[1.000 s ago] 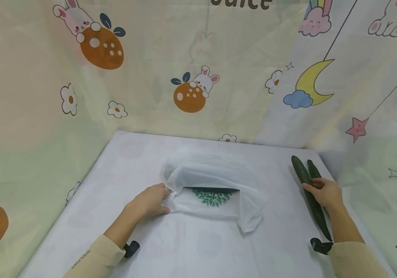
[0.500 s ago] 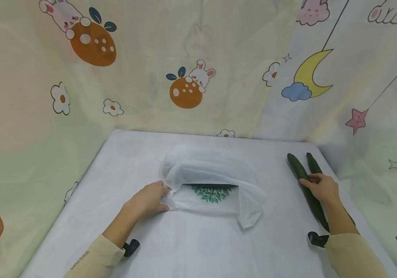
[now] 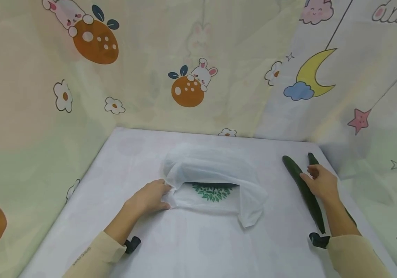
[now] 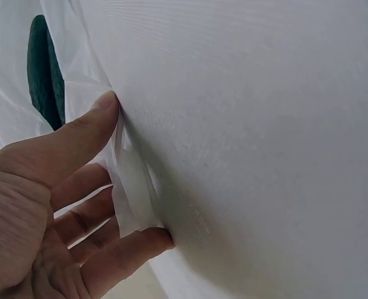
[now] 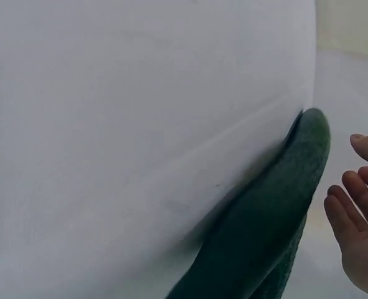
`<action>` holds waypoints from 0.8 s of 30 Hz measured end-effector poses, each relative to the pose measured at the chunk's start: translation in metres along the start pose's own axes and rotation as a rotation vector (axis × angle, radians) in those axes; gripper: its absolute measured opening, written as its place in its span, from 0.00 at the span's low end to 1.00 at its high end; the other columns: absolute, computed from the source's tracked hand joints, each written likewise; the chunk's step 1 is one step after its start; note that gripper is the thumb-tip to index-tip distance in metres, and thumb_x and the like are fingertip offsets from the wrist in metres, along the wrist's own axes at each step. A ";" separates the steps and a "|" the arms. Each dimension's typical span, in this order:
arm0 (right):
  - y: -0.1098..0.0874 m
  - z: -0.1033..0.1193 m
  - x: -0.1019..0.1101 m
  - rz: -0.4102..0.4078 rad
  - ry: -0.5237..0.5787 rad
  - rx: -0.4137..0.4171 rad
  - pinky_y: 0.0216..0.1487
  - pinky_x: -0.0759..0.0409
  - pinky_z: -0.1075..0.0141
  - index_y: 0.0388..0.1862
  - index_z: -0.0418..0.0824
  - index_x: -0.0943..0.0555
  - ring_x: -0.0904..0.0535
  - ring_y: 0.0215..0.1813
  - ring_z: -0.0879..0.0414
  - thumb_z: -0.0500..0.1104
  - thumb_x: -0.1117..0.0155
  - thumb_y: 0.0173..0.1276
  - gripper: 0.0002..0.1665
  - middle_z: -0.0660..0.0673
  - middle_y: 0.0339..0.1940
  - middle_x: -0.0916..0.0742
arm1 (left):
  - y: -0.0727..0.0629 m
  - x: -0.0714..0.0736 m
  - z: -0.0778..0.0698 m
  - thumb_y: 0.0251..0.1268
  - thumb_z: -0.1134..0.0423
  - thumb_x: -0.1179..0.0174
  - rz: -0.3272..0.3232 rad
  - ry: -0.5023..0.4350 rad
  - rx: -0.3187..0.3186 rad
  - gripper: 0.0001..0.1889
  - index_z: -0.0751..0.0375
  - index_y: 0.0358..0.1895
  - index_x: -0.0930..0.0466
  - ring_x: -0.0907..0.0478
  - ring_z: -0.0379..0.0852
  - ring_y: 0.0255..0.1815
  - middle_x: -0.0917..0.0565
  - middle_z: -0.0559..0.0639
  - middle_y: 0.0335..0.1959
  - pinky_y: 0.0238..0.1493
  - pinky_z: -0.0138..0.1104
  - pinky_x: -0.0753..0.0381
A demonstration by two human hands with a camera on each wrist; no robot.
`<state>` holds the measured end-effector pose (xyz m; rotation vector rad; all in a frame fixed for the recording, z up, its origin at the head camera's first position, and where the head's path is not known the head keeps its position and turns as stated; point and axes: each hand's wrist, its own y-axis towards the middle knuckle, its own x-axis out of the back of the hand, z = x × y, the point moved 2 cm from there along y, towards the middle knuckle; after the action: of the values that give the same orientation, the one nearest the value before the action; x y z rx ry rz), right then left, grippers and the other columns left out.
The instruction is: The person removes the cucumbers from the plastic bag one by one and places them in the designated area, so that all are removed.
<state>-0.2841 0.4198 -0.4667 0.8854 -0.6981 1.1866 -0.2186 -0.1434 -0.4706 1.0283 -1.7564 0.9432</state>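
Observation:
A thin white plastic bag (image 3: 205, 168) with a green leaf print lies mid-table, its mouth gaping over a dark strip. Through that gap in the left wrist view shows a dark green cucumber (image 4: 42, 68). My left hand (image 3: 149, 199) holds the bag's left edge between thumb and fingers. At the right, a long green cucumber (image 3: 304, 191) lies slanted on the table, with a second cucumber (image 3: 313, 158) beside it, partly hidden by my right hand (image 3: 323, 185). That hand has its fingers loosely bent, and in the right wrist view they are apart from the nearer cucumber (image 5: 264, 193).
The table (image 3: 198, 247) has a white cover. Behind it and along both sides hang printed cloths (image 3: 142, 77) with rabbits, oranges and a moon. A dark wrist device (image 3: 319, 240) sits at the right cuff, another wrist device (image 3: 133, 244) at the left.
The left of the two cucumbers has shifted left, away from the other, and my right hand has loosened from it. The left hand has stayed at the bag.

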 end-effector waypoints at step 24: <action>-0.024 0.123 0.006 -0.077 0.062 0.396 0.53 0.18 0.38 0.59 0.30 0.20 0.16 0.52 0.33 0.37 0.31 0.70 0.21 0.30 0.52 0.14 | 0.003 0.008 0.002 0.55 0.53 0.21 0.060 -0.040 0.037 0.34 0.60 0.65 0.19 0.21 0.54 0.61 0.21 0.58 0.64 0.65 0.50 0.23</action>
<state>-0.2602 0.3131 -0.4059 1.1879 -0.3785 1.2992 -0.2240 -0.1459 -0.4642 1.0296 -1.8178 1.0018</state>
